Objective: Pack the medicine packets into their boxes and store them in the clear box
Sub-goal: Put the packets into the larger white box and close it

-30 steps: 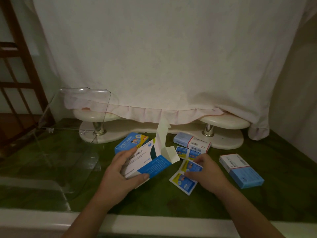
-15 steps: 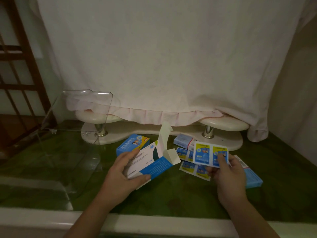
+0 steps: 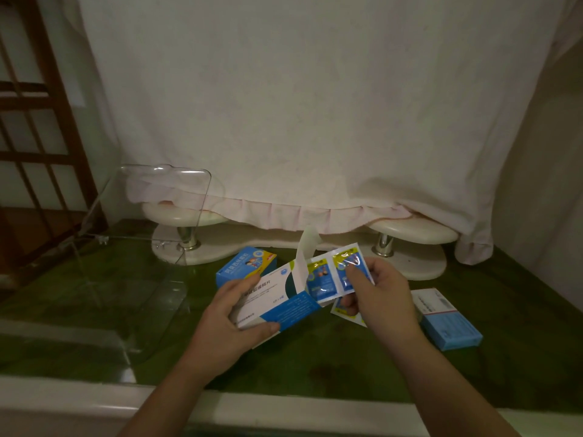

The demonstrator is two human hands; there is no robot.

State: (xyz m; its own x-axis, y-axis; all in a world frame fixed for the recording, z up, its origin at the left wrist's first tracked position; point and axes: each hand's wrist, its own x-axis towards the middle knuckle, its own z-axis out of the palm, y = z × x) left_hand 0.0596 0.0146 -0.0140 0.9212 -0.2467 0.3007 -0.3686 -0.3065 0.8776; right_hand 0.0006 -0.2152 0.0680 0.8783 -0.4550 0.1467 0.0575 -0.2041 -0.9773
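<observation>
Your left hand point(image 3: 235, 316) grips the open medicine box point(image 3: 277, 298), mouth facing right; your right hand point(image 3: 381, 298) pinches the sachet strip point(image 3: 336, 274), its left end at that mouth.

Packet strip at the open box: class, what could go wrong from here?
1. The packet strip, pinched by the right hand, meets the open box at a tilt; it may snag at the mouth and crumple.
2. The left hand grips the box only at its closed end, so a push could shift it.
3. A loose packet lies under the right hand and could be overlooked.
</observation>
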